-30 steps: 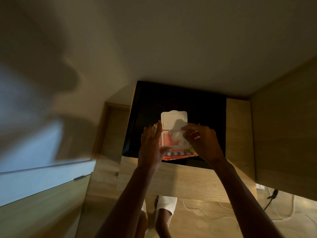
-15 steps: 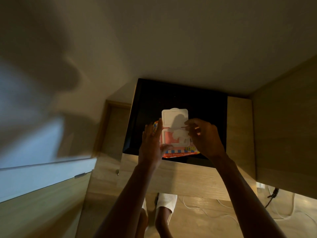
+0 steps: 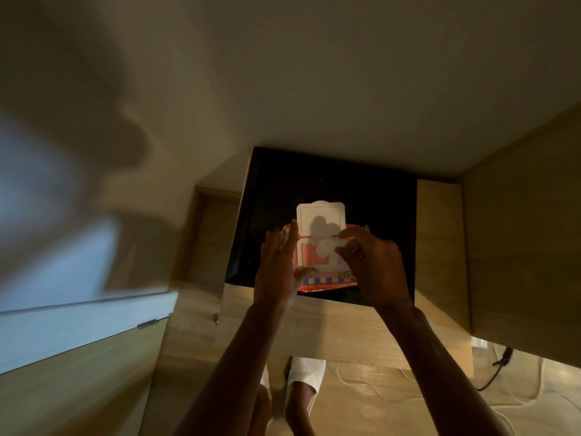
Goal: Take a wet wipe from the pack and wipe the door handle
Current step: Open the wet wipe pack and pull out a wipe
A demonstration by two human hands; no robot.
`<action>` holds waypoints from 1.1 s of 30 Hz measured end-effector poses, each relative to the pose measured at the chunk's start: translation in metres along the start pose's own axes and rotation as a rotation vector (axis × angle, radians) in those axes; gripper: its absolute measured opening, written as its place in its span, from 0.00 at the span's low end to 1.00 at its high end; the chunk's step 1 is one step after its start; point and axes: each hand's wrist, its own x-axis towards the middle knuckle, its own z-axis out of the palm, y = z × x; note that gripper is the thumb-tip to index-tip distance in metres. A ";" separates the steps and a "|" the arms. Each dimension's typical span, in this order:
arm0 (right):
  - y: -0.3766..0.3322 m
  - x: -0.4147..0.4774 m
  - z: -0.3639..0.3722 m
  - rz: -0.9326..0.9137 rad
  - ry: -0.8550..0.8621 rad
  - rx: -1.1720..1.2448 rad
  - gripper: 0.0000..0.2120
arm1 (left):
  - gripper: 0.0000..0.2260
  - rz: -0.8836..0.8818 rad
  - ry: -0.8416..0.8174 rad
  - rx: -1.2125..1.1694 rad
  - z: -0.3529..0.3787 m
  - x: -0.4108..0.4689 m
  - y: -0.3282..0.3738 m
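A red and orange wet wipe pack (image 3: 314, 280) lies on a black surface (image 3: 377, 196). Its white plastic lid (image 3: 320, 215) stands flipped open toward the wall. My left hand (image 3: 278, 269) presses on the pack's left side, fingers flat along its edge and thumb on its front. My right hand (image 3: 374, 265) is over the pack's opening, with fingertips pinching a tuft of white wipe (image 3: 327, 247) that sticks up from it. No door handle is visible.
The black surface rests on a light wooden unit (image 3: 330, 319) against a pale wall. A tall wooden panel (image 3: 528, 240) stands at the right. White cables and a black cord (image 3: 500, 369) lie on the floor below. A metal latch (image 3: 147, 324) sits at lower left.
My right hand drew back from the opening, then returned and pinched the wipe tuft. My left hand stays on the pack's left side.
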 end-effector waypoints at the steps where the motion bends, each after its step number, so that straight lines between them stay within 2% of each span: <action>1: 0.001 0.000 -0.001 -0.018 -0.009 -0.017 0.14 | 0.43 0.005 0.000 0.011 0.000 0.000 0.000; 4: 0.003 0.000 0.001 -0.065 -0.040 -0.093 0.15 | 0.43 0.008 0.000 0.015 0.002 0.000 -0.003; 8: 0.002 0.002 0.003 -0.169 -0.017 -0.237 0.10 | 0.44 0.009 0.006 0.038 0.005 0.003 -0.005; 15: -0.005 0.003 -0.006 -0.168 -0.031 -0.217 0.09 | 0.43 0.023 0.009 0.041 0.003 0.001 -0.004; 23: -0.015 -0.001 -0.009 -0.182 0.032 -0.128 0.09 | 0.44 -0.019 -0.003 0.022 0.001 0.000 -0.001; 33: -0.015 0.000 -0.011 0.008 0.147 0.196 0.08 | 0.44 -0.004 0.010 0.028 0.001 0.002 0.000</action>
